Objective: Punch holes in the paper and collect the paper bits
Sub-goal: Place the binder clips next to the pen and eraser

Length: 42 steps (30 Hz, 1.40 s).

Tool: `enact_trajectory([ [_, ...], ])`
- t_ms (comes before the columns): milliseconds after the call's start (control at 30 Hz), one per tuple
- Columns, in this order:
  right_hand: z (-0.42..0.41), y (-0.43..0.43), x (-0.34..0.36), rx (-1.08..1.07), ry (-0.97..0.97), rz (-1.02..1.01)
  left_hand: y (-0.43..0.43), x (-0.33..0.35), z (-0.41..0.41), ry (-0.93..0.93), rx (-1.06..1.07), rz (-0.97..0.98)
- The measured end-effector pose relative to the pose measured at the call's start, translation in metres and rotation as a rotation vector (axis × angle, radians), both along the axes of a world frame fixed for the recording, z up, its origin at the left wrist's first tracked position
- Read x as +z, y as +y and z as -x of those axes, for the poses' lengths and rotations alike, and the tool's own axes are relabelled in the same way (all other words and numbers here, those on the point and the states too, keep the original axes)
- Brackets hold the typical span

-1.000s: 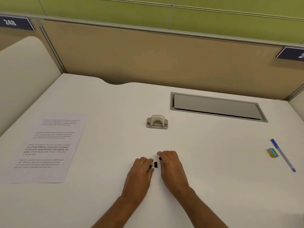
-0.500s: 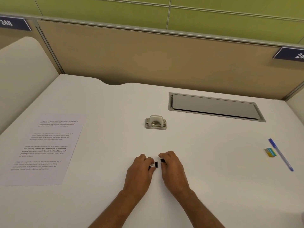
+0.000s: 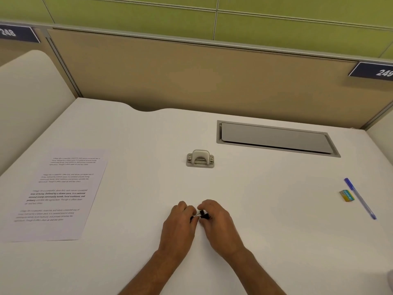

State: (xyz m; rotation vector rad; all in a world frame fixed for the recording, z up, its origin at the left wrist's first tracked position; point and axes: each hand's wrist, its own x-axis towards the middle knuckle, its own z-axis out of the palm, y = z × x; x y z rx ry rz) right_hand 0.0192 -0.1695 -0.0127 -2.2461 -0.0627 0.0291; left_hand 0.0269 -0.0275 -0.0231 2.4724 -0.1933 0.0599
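"Two hands meet low on the desk [image 3: 276,209] in the head view. State of each?"

"Left hand [image 3: 178,226]: fingers curled, tips pinching a small black binder clip [image 3: 204,216]. Right hand [image 3: 217,224]: likewise curled, thumb and forefinger closed on the clip's other side. Whether it is one clip or two, I cannot tell from here."

"Step in hand?"

"Preparation only, by my reading. The paper [image 3: 61,192] lies flat at the far left, well apart from both hands, with no holes visible. The hole punch [image 3: 200,159] stands mid-desk beyond the hands, untouched. No paper bits are to be seen."

"Next move requires?"

"Probably: put down the clip, reach left for the sheet, bring one edge squarely into the punch. Which way the slot faces is not clear."

"Obstructions?"

"None between sheet and punch. A blue pen [image 3: 359,198] and a small yellow-green box [image 3: 347,195] just beside it lie far right. A closed cable hatch [image 3: 276,138] sits behind the punch, to the right. All are off the path."
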Motion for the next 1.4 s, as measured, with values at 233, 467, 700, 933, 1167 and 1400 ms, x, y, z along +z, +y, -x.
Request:
enact_trajectory([
  [233,0.002,0.001,-0.003,0.044,-0.051,0.166,0.003,-0.002,0.006,-0.029,-0.003,0.049],
  [467,0.004,-0.002,-0.006,-0.029,-0.054,0.224,0.006,-0.007,0.010,-0.091,-0.040,-0.009],
  [700,0.012,-0.008,-0.005,-0.095,-0.102,0.203,0.007,-0.003,0.008,-0.287,-0.101,-0.142],
  [933,0.020,-0.025,0.002,-0.145,-0.129,0.211,-0.002,0.002,0.008,-0.371,-0.186,-0.186],
  [1167,0.031,-0.069,0.028,-0.278,-0.144,0.228,-0.035,0.027,0.002,-0.401,-0.276,-0.172],
  [1400,0.041,-0.163,0.057,-0.565,-0.172,0.182,-0.110,0.053,-0.012,-0.446,-0.398,-0.157],
])
